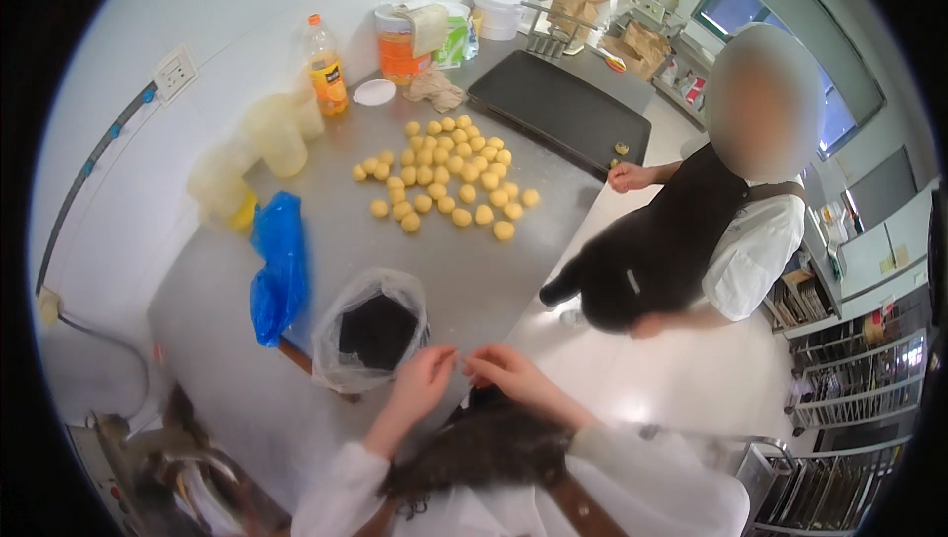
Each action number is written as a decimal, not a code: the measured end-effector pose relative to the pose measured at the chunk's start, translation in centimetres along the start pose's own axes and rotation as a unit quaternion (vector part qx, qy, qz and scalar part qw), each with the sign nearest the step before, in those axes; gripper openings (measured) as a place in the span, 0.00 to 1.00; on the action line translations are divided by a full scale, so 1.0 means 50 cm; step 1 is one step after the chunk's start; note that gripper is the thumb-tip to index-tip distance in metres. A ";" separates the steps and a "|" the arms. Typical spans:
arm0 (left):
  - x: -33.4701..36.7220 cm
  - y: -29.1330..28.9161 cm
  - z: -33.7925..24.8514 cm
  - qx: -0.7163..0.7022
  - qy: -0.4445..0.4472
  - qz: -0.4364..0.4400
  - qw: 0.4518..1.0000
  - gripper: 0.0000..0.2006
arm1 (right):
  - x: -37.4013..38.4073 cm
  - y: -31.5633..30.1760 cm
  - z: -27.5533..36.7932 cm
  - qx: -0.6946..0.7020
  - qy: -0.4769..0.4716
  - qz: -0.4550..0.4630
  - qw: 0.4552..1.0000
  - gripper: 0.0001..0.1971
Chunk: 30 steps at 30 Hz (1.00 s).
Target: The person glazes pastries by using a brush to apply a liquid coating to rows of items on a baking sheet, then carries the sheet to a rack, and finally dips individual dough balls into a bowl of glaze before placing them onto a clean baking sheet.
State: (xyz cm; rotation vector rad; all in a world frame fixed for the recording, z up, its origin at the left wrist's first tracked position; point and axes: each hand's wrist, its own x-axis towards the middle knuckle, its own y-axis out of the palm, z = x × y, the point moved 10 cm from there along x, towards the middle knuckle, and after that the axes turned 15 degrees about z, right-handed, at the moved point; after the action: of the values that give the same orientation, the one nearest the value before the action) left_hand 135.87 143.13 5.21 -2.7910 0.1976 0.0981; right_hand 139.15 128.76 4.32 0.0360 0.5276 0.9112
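Note:
Close together near the table's front edge, my left hand [423, 379] and my right hand [506, 371] both have their fingers curled in toward the fingertips. Whatever they may hold is too small or hidden to make out. Just left of my left hand stands a container lined with a clear plastic bag [329, 320], with a dark, almost black mass [377, 333] inside. Beyond it, many yellow dough balls [439, 174] lie loosely grouped on the steel table [326, 231]. A crumpled blue plastic bag [279, 270] lies left of the lined container.
A black baking tray [563, 108] at the far right carries a few small pieces near its corner; a co-worker [681, 231] stands beside it. Along the wall are an orange drink bottle [327, 68], pale plastic jugs [274, 137], tubs [400, 48], a white lid [375, 93] and a cloth [434, 90].

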 end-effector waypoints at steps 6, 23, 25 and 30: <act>0.090 0.118 -0.061 -0.071 0.027 0.055 0.996 0.13 | -0.031 -0.057 0.037 0.011 -0.058 0.022 0.998 0.17; 0.566 0.526 -0.214 -0.164 -0.029 0.123 0.978 0.16 | -0.339 -0.787 0.073 -0.016 -0.093 -0.189 0.977 0.13; 0.595 0.511 -0.165 -0.212 -0.067 0.088 0.971 0.16 | -0.281 -0.872 0.116 -0.063 -0.101 -0.162 0.979 0.12; 0.743 0.425 -0.071 -0.284 -0.129 0.040 0.949 0.18 | -0.112 -1.149 0.210 -0.100 -0.097 -0.267 0.954 0.09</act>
State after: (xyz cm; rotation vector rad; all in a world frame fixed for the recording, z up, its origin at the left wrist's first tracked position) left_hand 169.57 117.49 -1.83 -3.2932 0.2471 0.6299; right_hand 183.81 90.79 1.55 -0.1918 0.2383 0.4197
